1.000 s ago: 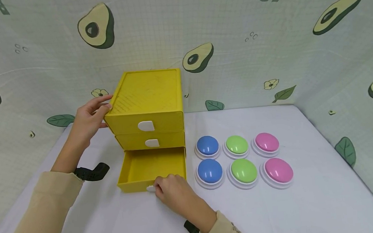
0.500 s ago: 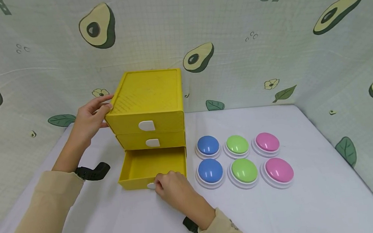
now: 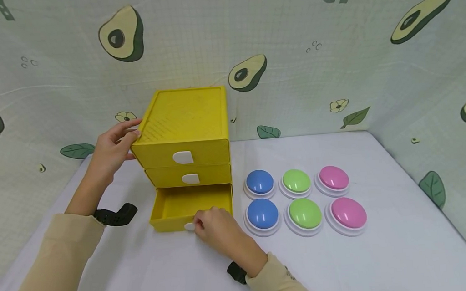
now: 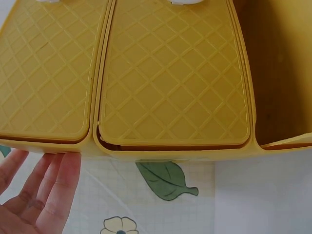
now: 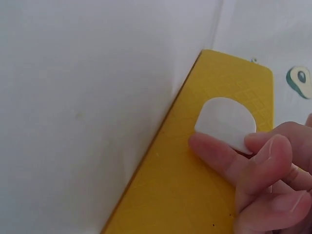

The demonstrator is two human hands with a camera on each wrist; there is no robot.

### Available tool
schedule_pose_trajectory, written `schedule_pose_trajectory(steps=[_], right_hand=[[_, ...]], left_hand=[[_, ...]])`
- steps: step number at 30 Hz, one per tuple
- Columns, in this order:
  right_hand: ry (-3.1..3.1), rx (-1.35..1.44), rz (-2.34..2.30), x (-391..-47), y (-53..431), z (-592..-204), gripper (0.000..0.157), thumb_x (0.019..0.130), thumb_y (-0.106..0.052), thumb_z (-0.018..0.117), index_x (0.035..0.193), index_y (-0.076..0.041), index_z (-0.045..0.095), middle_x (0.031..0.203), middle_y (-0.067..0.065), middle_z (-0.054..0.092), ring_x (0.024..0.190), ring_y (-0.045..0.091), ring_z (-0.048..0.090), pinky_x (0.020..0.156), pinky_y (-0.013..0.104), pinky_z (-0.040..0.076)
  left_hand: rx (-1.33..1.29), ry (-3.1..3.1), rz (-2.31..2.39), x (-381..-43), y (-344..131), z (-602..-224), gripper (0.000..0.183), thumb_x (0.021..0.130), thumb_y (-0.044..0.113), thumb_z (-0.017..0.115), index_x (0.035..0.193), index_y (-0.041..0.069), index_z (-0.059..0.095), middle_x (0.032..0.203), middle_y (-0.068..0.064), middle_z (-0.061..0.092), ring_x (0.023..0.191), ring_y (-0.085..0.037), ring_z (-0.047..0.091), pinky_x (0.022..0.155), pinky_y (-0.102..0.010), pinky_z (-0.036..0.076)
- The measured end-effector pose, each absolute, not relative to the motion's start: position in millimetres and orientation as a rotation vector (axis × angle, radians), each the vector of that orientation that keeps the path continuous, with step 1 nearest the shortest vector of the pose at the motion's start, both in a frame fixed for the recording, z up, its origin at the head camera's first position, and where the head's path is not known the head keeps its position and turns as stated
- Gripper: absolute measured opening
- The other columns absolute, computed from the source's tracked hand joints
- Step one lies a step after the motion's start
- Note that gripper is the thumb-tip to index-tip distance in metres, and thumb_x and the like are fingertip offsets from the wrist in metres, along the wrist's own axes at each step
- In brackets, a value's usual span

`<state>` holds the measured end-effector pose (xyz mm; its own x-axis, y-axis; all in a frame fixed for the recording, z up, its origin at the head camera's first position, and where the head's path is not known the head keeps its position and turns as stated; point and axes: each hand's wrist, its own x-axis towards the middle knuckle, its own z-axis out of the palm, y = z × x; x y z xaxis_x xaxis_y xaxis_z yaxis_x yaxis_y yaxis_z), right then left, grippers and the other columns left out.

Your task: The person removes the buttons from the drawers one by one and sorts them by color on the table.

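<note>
A yellow cabinet of three drawers [image 3: 185,117] stands at the middle left, its bottom drawer [image 3: 169,224] pulled out and showing a bare floor. My left hand [image 3: 112,148] rests against the cabinet's left side near the top front corner, fingers fairly straight; in the left wrist view its fingertips [image 4: 68,163] touch the side edge. My right hand [image 3: 219,231] pinches the white handle [image 5: 226,122] on the bottom drawer's front, fingertips at its edge in the right wrist view. Both upper drawers are pushed in, with white handles [image 3: 182,157] on their fronts.
Right of the cabinet, two rows of domed push buttons sit on the white table [image 3: 398,260]: blue [image 3: 262,214], green [image 3: 305,213] and pink [image 3: 348,213], each on a white base. A cloth [image 3: 280,18] printed with avocados hangs behind.
The bottom drawer has slid a little way inward, toward the cabinet, with my right hand moving along on its handle. My left hand has stayed on the cabinet's side.
</note>
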<state>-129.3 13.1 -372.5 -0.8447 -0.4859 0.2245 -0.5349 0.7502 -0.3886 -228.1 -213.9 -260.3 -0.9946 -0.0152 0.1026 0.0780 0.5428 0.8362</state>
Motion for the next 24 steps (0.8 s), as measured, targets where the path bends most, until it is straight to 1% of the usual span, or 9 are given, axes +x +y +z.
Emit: schedule_pose_trajectory(steps=[8,17,24], right_hand=[[-2.817,0.793,0.673,-142.0,11.1,-373.7,0.010,0.085,-0.013,0.065,0.087,-0.009,0.073,0.075,-0.001,0.069,0.054,0.003,0.048,0.054,0.008,0.041],[-2.808,0.717,0.734,-153.8,11.4,-377.9,0.011,0.086,-0.015,0.064,0.088,-0.012,0.075,0.077,-0.002,0.070,0.054,0.003,0.050,0.051,0.009,0.039],[-2.793,0.663,0.806,-163.0,12.9,-380.7,0.012,0.087,-0.015,0.063,0.089,-0.013,0.074,0.080,-0.003,0.071,0.060,0.006,0.056,0.058,0.013,0.046]], left_hand=[[-0.051,-2.669,-1.438,-227.0,-213.4,-259.3,0.050,0.095,0.047,0.041,0.142,0.028,0.040,0.134,-0.012,0.047,0.087,-0.002,0.056,0.068,-0.016,0.051],[-0.049,-2.671,-1.443,-227.2,-213.3,-258.5,0.050,0.095,0.047,0.041,0.142,0.028,0.040,0.135,-0.012,0.046,0.087,-0.003,0.056,0.068,-0.017,0.052],[-0.041,-2.672,-1.451,-227.0,-213.1,-258.9,0.050,0.095,0.047,0.041,0.142,0.028,0.040,0.136,-0.013,0.046,0.087,-0.003,0.056,0.068,-0.017,0.051]])
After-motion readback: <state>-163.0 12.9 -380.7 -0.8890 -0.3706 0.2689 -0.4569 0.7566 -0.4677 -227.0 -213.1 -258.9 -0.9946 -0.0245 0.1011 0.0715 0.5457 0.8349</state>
